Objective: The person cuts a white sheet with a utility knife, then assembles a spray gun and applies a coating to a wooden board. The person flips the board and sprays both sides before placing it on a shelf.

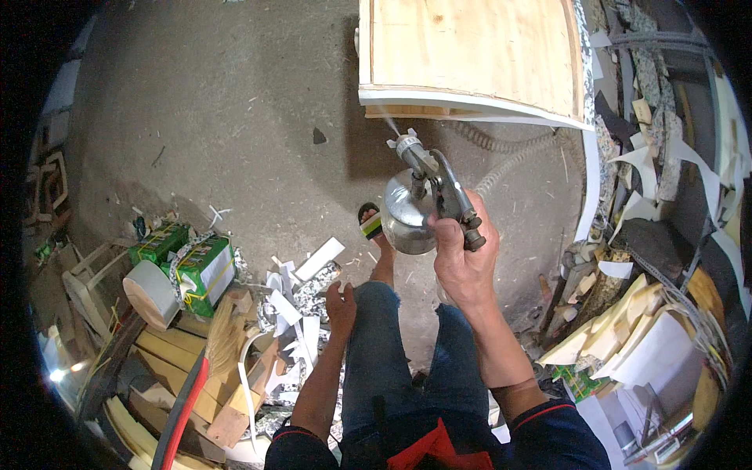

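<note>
My right hand point(468, 262) is wrapped round the handle of a metal spray gun point(409, 215) with a round silvery cup. A pale mist leaves its nozzle and points up at the front left of a plywood piece point(470, 47). That piece has a curved front edge faced with a white strip point(478, 106). Nozzle and strip are a short gap apart. Beside my left thigh hangs my left hand point(341, 308), holding nothing, its fingers loosely apart. A coiled clear air hose point(509, 162) runs behind the gun, under the plywood piece.
White and speckled offcuts point(301, 333) lie heaped left of my legs. Green strapped packages point(202, 270), wood planks point(176, 352) and a broom-like brush point(227, 337) are at the left. More scraps point(627, 329) pile up along the right. Concrete floor point(219, 117) stretches ahead.
</note>
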